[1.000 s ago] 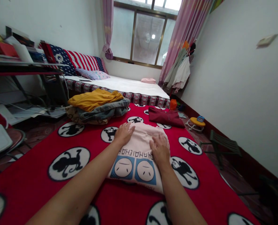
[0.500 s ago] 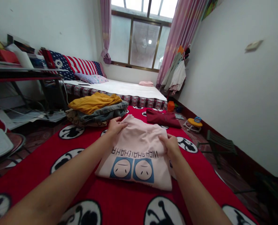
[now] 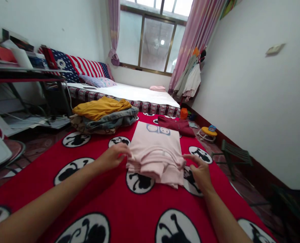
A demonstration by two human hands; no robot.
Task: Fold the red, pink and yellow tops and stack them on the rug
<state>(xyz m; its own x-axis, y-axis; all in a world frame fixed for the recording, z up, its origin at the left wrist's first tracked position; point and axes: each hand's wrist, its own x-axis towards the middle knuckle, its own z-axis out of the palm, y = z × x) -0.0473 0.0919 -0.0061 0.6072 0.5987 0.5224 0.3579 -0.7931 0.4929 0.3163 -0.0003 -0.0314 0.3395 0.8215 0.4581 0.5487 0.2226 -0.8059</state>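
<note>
One pink shirt (image 3: 152,141): lay folded atop the red blanket (image 3: 129,216), probably for flat support.
Left hand (image 3: 114,156): met the shirt's left edge; I couldn't tell whether it pinched.
Right hand (image 3: 201,172): parted thumb and finger at the shirt's right edge, perhaps steadying it.

The person's left hand (image 3: 116,156) was bare, with slim fingers and a smooth, rounded back. Behind that left hand, a narrow wrist ran into a smooth left forearm (image 3: 56,195), uncovered and thickening with distance from it. Across from the left hand, the right hand (image 3: 200,171) was bare too, slender-fingered, its wrist tapered, its right forearm (image 3: 221,212) likewise uncovered. Finer details, such as the nails, were too small to tell.
</note>
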